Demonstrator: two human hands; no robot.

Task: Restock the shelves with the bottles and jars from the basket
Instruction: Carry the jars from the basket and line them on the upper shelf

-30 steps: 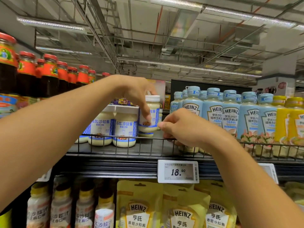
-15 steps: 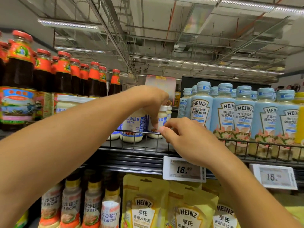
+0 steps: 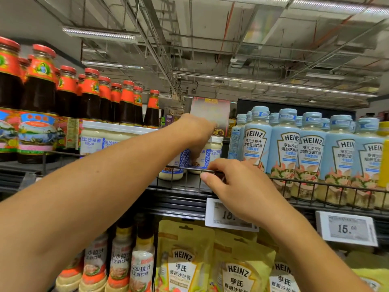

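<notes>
Left hand (image 3: 195, 131) first: in the head view it reaches from the lower left of the frame to the middle and drapes over a white-lidded jar (image 3: 212, 152), fingers running down the blue-and-white label. Whether my thumb closes behind the jar is hidden, so I cannot tell if I am gripping it or only pressing on it. My right hand (image 3: 237, 186), just below and right of centre, has its fingers curled over the wire rail (image 3: 183, 168) at the front of the shelf (image 3: 189, 183), thumb tip against it. The jar stands on that shelf just behind the rail, between the row of like jars (image 3: 92, 140) to the left and the pale blue Heinz bottles (image 3: 257, 142) to the right. The basket is not in view.

As I judge it, the step is seating this jar in its row. To do it well I should hold it upright, slide rather than lift, turn the label to the front, and close the gap to its neighbour without knocking the blue bottles.
</notes>
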